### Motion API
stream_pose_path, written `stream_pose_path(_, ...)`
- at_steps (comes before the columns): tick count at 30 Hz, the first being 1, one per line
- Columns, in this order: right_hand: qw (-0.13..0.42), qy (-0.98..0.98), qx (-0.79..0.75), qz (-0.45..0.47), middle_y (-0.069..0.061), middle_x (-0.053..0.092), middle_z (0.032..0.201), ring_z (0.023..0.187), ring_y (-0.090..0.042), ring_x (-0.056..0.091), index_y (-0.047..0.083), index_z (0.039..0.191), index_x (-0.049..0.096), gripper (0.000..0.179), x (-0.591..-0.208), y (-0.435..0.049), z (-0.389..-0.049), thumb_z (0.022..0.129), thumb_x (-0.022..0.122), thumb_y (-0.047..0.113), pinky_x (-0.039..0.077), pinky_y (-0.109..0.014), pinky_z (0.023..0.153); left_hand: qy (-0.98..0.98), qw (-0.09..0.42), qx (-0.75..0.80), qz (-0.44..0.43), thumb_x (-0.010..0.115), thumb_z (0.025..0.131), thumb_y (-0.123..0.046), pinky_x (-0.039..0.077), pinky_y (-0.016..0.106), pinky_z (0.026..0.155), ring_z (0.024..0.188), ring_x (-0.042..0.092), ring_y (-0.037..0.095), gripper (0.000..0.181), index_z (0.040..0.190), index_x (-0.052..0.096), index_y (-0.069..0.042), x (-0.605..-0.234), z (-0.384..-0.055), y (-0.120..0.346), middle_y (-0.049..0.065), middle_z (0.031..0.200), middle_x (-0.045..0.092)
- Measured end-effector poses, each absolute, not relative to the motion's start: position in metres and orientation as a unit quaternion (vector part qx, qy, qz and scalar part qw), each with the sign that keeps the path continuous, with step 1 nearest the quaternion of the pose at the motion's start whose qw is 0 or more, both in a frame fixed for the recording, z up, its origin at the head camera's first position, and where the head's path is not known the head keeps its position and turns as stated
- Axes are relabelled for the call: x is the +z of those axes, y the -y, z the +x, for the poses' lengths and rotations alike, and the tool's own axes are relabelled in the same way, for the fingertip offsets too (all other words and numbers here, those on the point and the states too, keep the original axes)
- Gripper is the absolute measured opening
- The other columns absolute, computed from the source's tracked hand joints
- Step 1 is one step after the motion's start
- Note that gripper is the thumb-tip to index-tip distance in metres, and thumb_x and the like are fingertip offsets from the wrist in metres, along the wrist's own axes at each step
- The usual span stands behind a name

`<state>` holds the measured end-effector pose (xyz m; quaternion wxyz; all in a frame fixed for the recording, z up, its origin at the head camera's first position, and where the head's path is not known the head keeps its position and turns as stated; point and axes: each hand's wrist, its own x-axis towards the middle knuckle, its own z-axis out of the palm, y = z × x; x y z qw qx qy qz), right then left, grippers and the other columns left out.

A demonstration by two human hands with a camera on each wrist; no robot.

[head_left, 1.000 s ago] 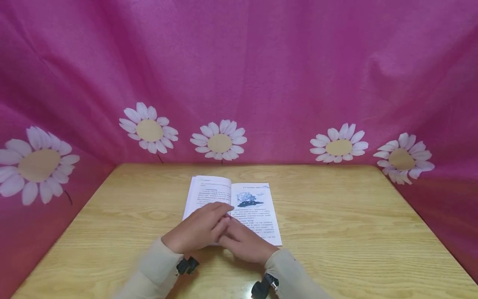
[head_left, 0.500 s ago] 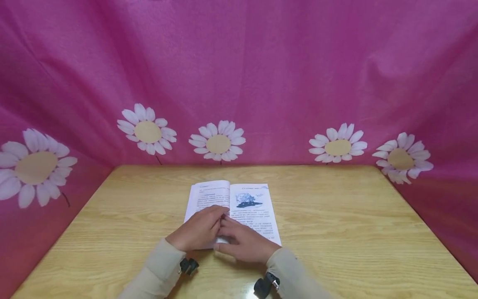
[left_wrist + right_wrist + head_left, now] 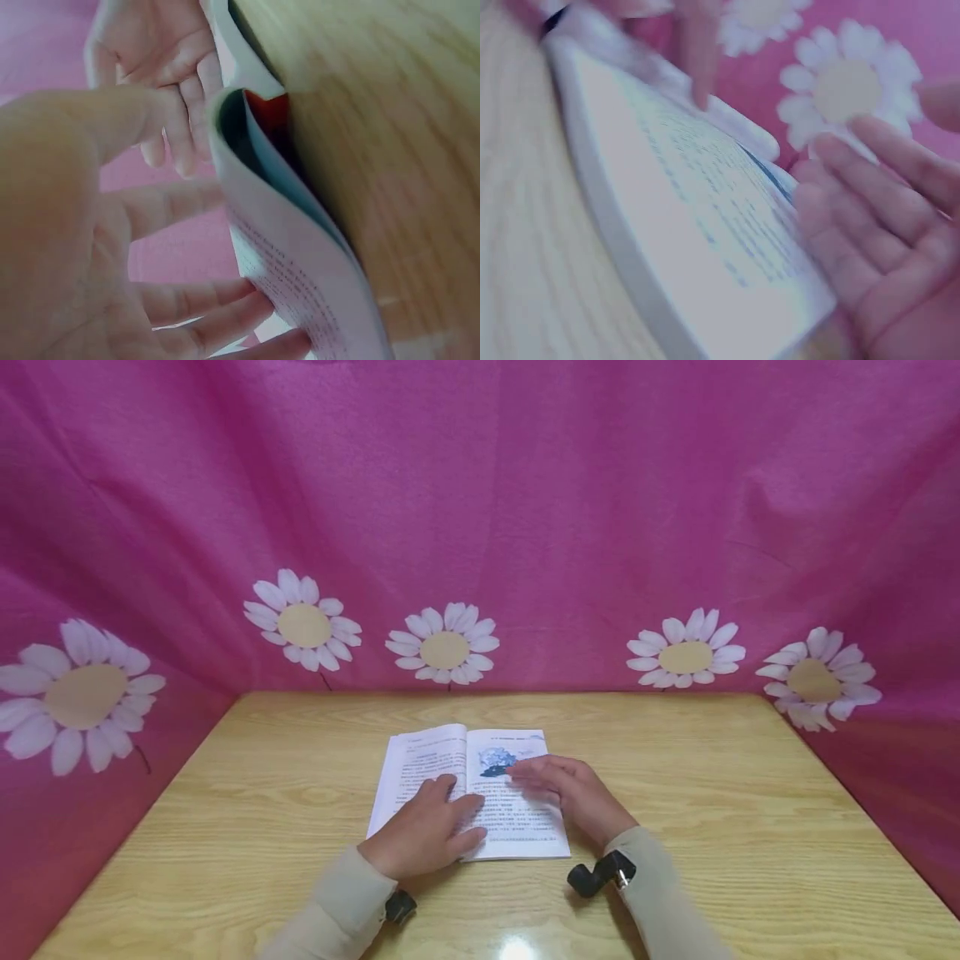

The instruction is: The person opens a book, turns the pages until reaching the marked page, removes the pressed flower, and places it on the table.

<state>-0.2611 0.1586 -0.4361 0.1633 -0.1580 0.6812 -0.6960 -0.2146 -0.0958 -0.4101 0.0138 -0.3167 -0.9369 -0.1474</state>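
Observation:
An open book [image 3: 521,839] with printed pages lies on the wooden table, a blue illustration [image 3: 498,760] near the top of its right page. My left hand [image 3: 422,831] rests over the lower left page and the centre fold, its fingers spread. In the left wrist view its fingertips [image 3: 259,300] touch the printed page, which bulges up near the fold. Over the right page's outer edge is my right hand [image 3: 585,793], fingers extended toward the illustration and nothing gripped. The right wrist view shows those fingers [image 3: 870,217] relaxed beside the page edge.
Table surface [image 3: 712,827] extends on both sides of the book. Behind and beside it hangs a pink cloth [image 3: 555,527] printed with large white daisies [image 3: 442,650]. Small black devices [image 3: 600,872] are strapped at both wrists.
The hands, overlapping at the book's fold before, have come apart. My right hand has moved right, across the right page to its outer edge, while the left stays near the fold with fingers more spread.

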Motion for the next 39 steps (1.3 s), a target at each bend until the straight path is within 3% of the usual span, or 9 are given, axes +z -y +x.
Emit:
stream_pose_path(5, 0.118, -0.528, -0.837, -0.078, -0.028, 0.055, 0.13, 0.126, -0.042, 0.046, -0.015, 0.134, 0.041, 0.053, -0.448, -0.176, -0.269, 0.102, 0.047, 0.027, 0.044, -0.041, 0.098, 0.946, 0.004, -0.126, -0.298, 0.06, 0.089, -0.055, 0.047, 0.04, 0.08, 0.096, 0.044, 0.025, 0.054, 0.13, 0.061, -0.021, -0.411, -0.213, 0.089, 0.017, 0.119, 0.05)
stream_pose_path(12, 0.121, -0.489, -0.863, -0.029, -0.02, 0.063, 0.121, 0.128, -0.04, 0.046, -0.015, 0.138, 0.036, 0.055, -0.449, -0.178, -0.272, 0.103, 0.047, 0.026, 0.044, -0.04, 0.099, 0.95, 0.026, -0.088, -0.297, 0.069, 0.077, -0.063, 0.046, 0.035, 0.069, 0.089, 0.043, 0.026, 0.068, 0.126, 0.064, -0.017, -0.413, -0.212, 0.081, 0.013, 0.103, 0.048)
stream_pose_path(19, 0.126, -0.492, -0.861, -0.022, -0.026, 0.053, 0.133, 0.129, -0.039, 0.045, -0.012, 0.139, 0.037, 0.052, -0.447, -0.176, -0.272, 0.104, 0.043, 0.025, 0.044, -0.039, 0.099, 0.957, 0.023, -0.066, -0.282, 0.071, 0.074, -0.064, 0.044, 0.032, 0.067, 0.089, 0.04, 0.025, 0.072, 0.127, 0.064, -0.016, -0.414, -0.211, 0.077, 0.011, 0.1, 0.045)
stream_pose_path(28, 0.093, -0.441, -0.893, -0.001, -0.027, 0.036, 0.147, 0.134, -0.036, 0.041, -0.007, 0.143, 0.032, 0.056, -0.45, -0.181, -0.275, 0.102, 0.046, 0.029, 0.041, -0.037, 0.102, 0.953, 0.015, -0.079, -0.293, 0.065, 0.084, -0.058, 0.044, 0.034, 0.073, 0.09, 0.04, 0.024, 0.061, 0.131, 0.063, -0.018, -0.414, -0.213, 0.081, 0.012, 0.104, 0.047)
stream_pose_path(34, 0.076, -0.394, -0.916, 0.01, -0.025, 0.029, 0.15, 0.137, -0.033, 0.036, -0.004, 0.145, 0.028, 0.062, -0.451, -0.185, -0.277, 0.101, 0.047, 0.036, 0.036, -0.036, 0.107, 0.949, -0.006, -0.096, -0.3, 0.055, 0.095, -0.046, 0.045, 0.039, 0.084, 0.1, 0.041, 0.026, 0.049, 0.136, 0.058, -0.02, -0.413, -0.213, 0.087, 0.017, 0.122, 0.047)
stream_pose_path(39, 0.104, -0.393, -0.914, 0.013, -0.025, 0.028, 0.151, 0.138, -0.033, 0.035, -0.002, 0.148, 0.024, 0.068, -0.452, -0.191, -0.278, 0.1, 0.048, 0.04, 0.036, -0.035, 0.107, 0.941, -0.003, -0.105, -0.321, 0.047, 0.1, -0.034, 0.043, 0.045, 0.092, 0.108, 0.042, 0.033, 0.041, 0.133, 0.059, -0.014, -0.413, -0.212, 0.091, 0.025, 0.132, 0.043)
